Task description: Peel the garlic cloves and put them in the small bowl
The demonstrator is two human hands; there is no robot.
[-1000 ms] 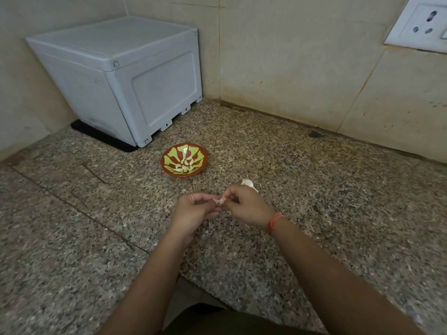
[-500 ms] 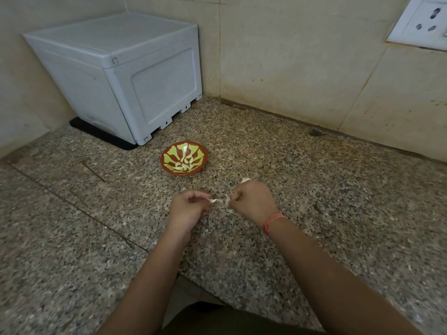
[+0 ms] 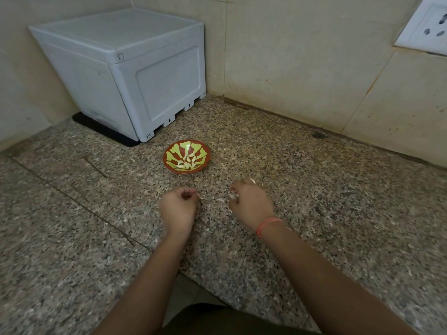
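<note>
A small red bowl [image 3: 169,163] with a green pattern sits on the granite counter and holds several peeled garlic cloves [image 3: 186,162]. In front of it, my left hand [image 3: 177,209] is curled and pinches a thin sliver of garlic skin [image 3: 199,196] at its fingertips. My right hand [image 3: 251,204] is curled round a garlic clove [image 3: 232,195], whose pale tip shows between the fingers. A white bit of garlic [image 3: 252,181] peeks out behind the right hand's knuckles. A loose flake of skin [image 3: 220,199] lies on the counter between the hands.
A grey plastic box [image 3: 135,76] on a black mat stands in the back left corner. Tiled walls close the back, with a white power socket [image 3: 428,32] at the upper right. The counter's front edge [image 3: 193,276] runs just below my forearms.
My hands were together working on one clove; they have pulled apart sideways, the left taking a piece of skin and the right keeping the clove.
</note>
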